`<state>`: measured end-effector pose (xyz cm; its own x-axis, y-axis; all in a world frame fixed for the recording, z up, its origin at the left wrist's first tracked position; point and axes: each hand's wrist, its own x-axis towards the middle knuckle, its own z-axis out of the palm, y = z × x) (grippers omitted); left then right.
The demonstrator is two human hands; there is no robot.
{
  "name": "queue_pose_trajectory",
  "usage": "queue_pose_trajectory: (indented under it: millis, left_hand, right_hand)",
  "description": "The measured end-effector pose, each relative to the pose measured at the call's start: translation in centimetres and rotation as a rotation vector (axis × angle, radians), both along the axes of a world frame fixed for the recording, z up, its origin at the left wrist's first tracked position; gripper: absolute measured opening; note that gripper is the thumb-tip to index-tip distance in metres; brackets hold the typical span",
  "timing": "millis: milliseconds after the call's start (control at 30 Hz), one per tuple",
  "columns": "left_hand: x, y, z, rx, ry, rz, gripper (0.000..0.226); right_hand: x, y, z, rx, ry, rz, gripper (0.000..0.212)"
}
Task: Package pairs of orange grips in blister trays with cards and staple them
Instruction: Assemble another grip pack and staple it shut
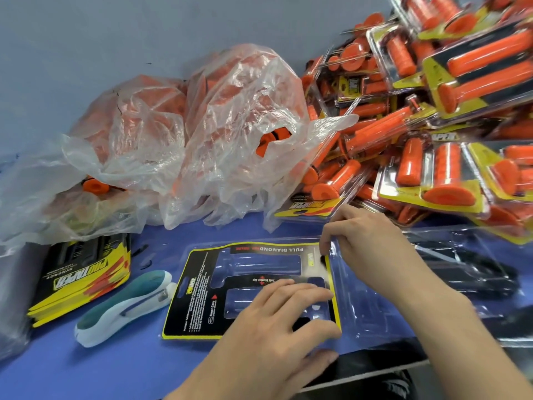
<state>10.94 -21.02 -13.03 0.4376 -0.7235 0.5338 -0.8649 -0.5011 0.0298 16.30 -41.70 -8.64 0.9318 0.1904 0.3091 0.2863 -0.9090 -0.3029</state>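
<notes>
A black and yellow card [202, 293] lies in a clear blister tray [360, 298] on the blue table, in front of me. My left hand [277, 321] rests flat on the card's right part, fingers straight. My right hand [366, 241] pinches the tray's edge at the card's far right corner. No orange grips sit in this tray. A teal and white stapler [124, 307] lies left of the tray. A stack of spare cards [80, 278] lies further left.
Two clear plastic bags of loose orange grips [202, 134] stand at the back. A big heap of finished packs [432, 125] fills the right side. More clear empty trays [467, 272] lie to the right. The table's front edge runs close below my hands.
</notes>
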Motion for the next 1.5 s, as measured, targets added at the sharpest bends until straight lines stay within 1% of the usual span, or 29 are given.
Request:
queue_pose_trajectory:
  millis: [100,267,400,533,633,733,800,900,933,967,1033,1100,1167,1233,1333,1400,1500]
  left_hand:
    - [-0.14,0.10,-0.05,0.008,-0.002,0.008,0.010]
    - [-0.33,0.35,0.02,0.027,0.023,0.039,0.016]
    - [-0.36,0.28,-0.26,0.070,0.034,0.053,0.025]
    - [-0.29,0.48,-0.19,0.054,0.040,0.067,0.019]
    - [-0.22,0.47,-0.18,0.074,0.028,0.056,0.019]
    - [-0.20,0.33,-0.28,0.092,0.012,0.032,0.030]
    - [-0.28,0.30,-0.21,0.045,0.031,0.029,0.037]
    - [-0.32,0.24,-0.12,-0.046,0.060,0.045,0.055]
    - [-0.35,0.19,-0.10,-0.051,0.052,0.052,0.056]
    - [-0.41,0.13,-0.07,-0.036,0.036,0.058,0.053]
    - [-0.50,0.09,-0.10,0.015,-0.007,0.079,0.038]
    - [-0.57,0.10,-0.11,0.010,-0.004,0.106,0.028]
    - [-0.60,0.06,-0.10,-0.020,-0.002,0.101,0.030]
    - [-0.58,-0.18,-0.15,-0.003,-0.050,0.064,0.032]
    - [-0.45,-0.39,-0.29,0.028,-0.092,0.028,0.021]
    - [-0.38,-0.28,-0.45,0.036,-0.064,0.046,0.015]
    - [-0.37,-0.12,-0.59,0.046,-0.019,0.065,0.014]
  right_hand:
    - [-0.14,0.00,0.13,0.009,0.008,0.004,0.042]
    - [-0.24,0.15,0.33,0.018,0.023,0.000,0.043]
    - [-0.31,0.21,0.41,0.019,0.030,0.004,0.044]
    - [-0.28,0.21,0.43,0.018,0.032,0.007,0.045]
    - [-0.29,0.22,0.40,0.036,0.027,0.011,0.046]
    - [-0.27,0.26,0.40,0.031,0.029,0.014,0.046]
    - [-0.25,0.27,0.40,0.021,0.038,0.015,0.046]
    - [-0.26,0.21,0.38,0.019,0.039,0.020,0.045]
    - [-0.25,0.20,0.36,0.023,0.033,0.021,0.046]
    - [-0.26,0.18,0.32,0.026,0.029,0.022,0.046]
    - [-0.24,0.18,0.29,0.026,0.027,0.024,0.047]
    - [-0.21,0.16,0.30,0.029,0.027,0.025,0.047]
    - [-0.22,0.15,0.33,0.026,0.030,0.025,0.047]
    - [-0.24,0.15,0.39,0.014,0.036,0.025,0.047]
    - [-0.26,0.15,0.43,0.013,0.036,0.023,0.047]
    - [-0.28,0.13,0.42,0.017,0.036,0.025,0.048]
    - [-0.32,0.11,0.36,0.020,0.039,0.029,0.049]
